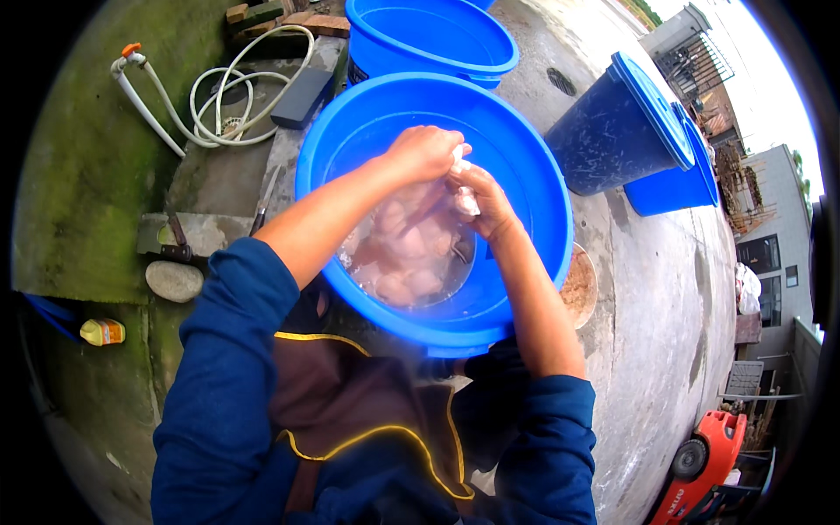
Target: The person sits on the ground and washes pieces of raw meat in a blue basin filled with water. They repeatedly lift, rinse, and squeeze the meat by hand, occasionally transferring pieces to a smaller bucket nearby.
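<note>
A large round blue tub [528, 140] stands in front of me. Cloudy water fills its bottom, with several pale pink pieces of raw meat [407, 249] lying in it. Above the tub, my left hand [426, 154] and my right hand [486, 203] meet, fingers closed. Between them is a small whitish piece of raw meat [466, 202]; one end shows at the left fingertips, and the other hangs from the right fingers. My hands cover its middle, and its exact kind is unclear. Both forearms reach over the near rim, below rolled blue sleeves.
Another blue tub [433, 48] stands behind, and a dark blue lidded bin [604, 131] at the right. A pale hose [229, 83] coils at the left. Nearby lie a knife [265, 199], a grey stone [174, 281] and a yellow bottle [102, 332]. A round bowl [579, 287] touches the tub's right side.
</note>
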Tool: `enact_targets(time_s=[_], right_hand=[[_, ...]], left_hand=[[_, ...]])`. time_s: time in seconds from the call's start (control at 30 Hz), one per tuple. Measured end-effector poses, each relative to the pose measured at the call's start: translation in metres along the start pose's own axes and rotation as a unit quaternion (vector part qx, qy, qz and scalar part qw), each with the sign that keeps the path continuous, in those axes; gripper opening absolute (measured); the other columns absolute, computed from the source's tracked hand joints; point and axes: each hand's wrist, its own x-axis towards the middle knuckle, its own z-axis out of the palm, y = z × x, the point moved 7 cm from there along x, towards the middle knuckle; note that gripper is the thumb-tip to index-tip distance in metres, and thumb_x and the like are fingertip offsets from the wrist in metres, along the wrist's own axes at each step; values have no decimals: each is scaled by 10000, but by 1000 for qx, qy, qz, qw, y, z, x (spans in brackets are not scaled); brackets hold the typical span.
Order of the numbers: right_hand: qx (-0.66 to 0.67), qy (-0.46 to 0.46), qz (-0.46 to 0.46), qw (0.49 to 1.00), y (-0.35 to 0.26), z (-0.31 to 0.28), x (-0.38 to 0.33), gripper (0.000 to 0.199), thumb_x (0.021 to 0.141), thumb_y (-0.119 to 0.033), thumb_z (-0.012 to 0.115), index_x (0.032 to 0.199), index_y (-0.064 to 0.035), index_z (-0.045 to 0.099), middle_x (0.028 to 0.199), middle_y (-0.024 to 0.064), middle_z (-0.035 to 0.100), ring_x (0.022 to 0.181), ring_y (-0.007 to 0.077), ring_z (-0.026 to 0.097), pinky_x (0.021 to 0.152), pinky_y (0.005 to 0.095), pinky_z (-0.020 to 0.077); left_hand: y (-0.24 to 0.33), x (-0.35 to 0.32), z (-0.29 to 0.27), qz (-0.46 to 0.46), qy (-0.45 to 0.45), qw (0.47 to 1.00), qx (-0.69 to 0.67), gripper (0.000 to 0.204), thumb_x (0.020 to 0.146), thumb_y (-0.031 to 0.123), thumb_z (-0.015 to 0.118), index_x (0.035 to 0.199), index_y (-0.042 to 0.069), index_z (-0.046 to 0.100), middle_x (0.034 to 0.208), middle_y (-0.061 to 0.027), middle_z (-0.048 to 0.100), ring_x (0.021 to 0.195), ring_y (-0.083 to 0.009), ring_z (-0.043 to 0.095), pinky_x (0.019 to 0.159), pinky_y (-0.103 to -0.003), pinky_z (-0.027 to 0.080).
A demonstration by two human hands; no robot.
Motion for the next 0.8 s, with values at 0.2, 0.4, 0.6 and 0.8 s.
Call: enact_targets(time_s=[0.2, 0.4, 0.6, 0.8], right_hand=[[26, 48, -12, 998, -10, 14, -15, 194, 950, -282, 649, 1006, -97, 627, 843, 26, 629, 677, 114, 591, 550, 259, 464], [53, 105, -90, 989, -47, 24, -18, 390, 967, -433, 641, 782, -136, 468, 599, 5, 482, 447, 93, 506, 356, 216, 327], [61, 52, -162, 983, -106, 31, -27, 376, 978, -398, 635, 769, -141, 458, 552, -20, 425, 420, 77, 451, 363, 206, 296], [124, -71, -224, 964, -196, 46, -32, 373, 997, -329, 623, 755, -117, 434, 598, -7, 429, 481, 89, 443, 432, 204, 370]], left_hand=[[-6, -1, 16, 14, -54, 998, -12, 263, 966, 316, 519, 1006, 105, 671, 1036, -182, 698, 983, -393, 654, 808, -492, 512], [-15, -2, 22, -42, -100, 993, -52, 320, 995, 360, 491, 1021, 102, 678, 1040, -180, 692, 993, -397, 646, 821, -479, 506], [-28, -4, 30, -97, -137, 981, -100, 417, 1019, 422, 485, 995, 60, 691, 968, -172, 698, 950, -352, 669, 808, -450, 502], [-41, 2, 39, -115, -122, 977, -130, 406, 1026, 397, 509, 961, 33, 678, 808, -143, 678, 761, -245, 663, 718, -402, 515]])
